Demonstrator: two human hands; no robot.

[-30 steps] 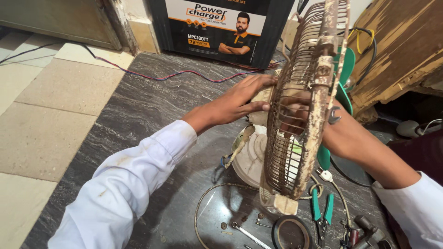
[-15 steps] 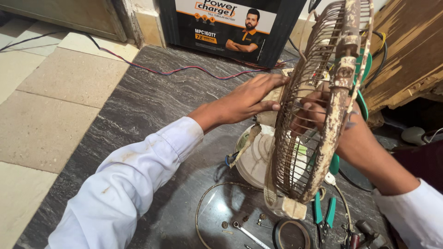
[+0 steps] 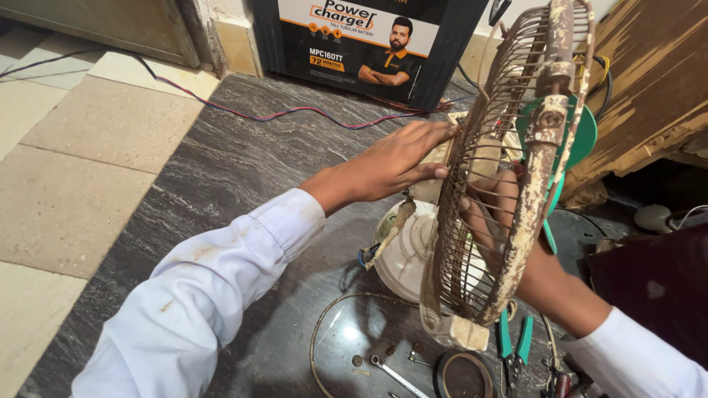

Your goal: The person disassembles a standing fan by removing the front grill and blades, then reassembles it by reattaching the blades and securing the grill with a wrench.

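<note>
Two hands [image 3: 413,162] near black-orange battery box [image 3: 369,44]

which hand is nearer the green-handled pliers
Right. The right hand sits behind the rusty fan guard, above the pliers; the left hand presses the guard's far side, farther up the slab.

1. I see one package: a black boxy battery case [image 3: 369,48] standing at the far edge of the dark marble counter [image 3: 221,184].
2. Its front label is white and orange, with a pictured person.
</note>
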